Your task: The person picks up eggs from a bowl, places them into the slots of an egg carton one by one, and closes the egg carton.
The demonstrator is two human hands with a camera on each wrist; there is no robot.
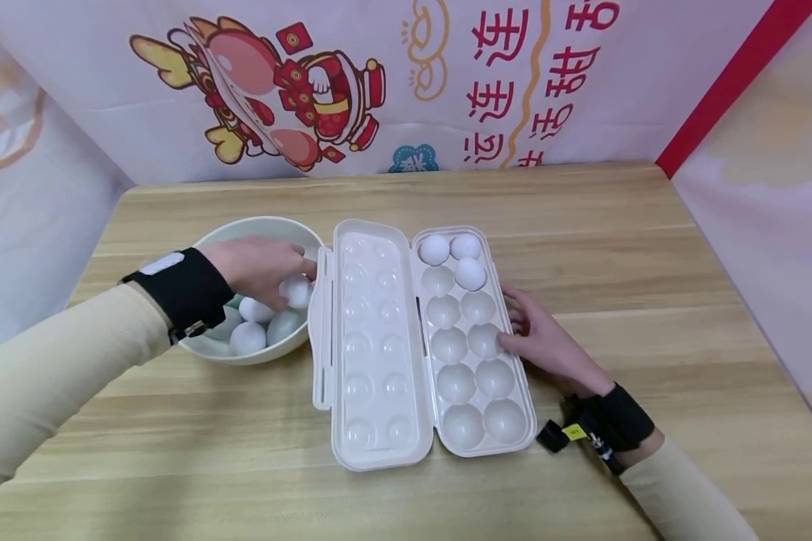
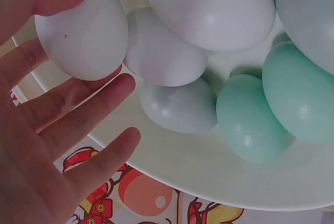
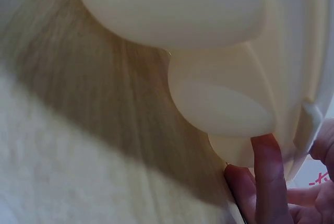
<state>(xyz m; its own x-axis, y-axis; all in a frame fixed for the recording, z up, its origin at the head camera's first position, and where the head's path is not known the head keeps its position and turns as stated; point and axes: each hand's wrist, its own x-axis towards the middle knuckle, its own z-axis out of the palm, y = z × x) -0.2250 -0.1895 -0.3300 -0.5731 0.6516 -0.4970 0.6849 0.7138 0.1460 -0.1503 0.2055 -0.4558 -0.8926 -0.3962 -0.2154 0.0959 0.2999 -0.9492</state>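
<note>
My left hand (image 1: 260, 269) is over the right side of a pale bowl (image 1: 203, 349), pinching a white egg (image 2: 83, 31) between thumb and fingers. White and mint-green eggs (image 2: 253, 119) lie together in the bowl beneath it. Right of the bowl, a white plastic egg box (image 1: 416, 421) lies unfolded, its lid to the left. Three white eggs (image 1: 470, 273) sit in cups at its far end. My right hand (image 1: 548, 334) grips the box's right edge, thumb on top; in the right wrist view its fingers (image 3: 269, 182) reach under beside the rounded cups.
The wooden table (image 1: 649, 300) runs back to a printed cloth (image 1: 392, 75) with a cartoon figure and red characters. More cloth hangs at both sides. A small black piece with a yellow tag (image 1: 574, 432) hangs by the right wrist strap.
</note>
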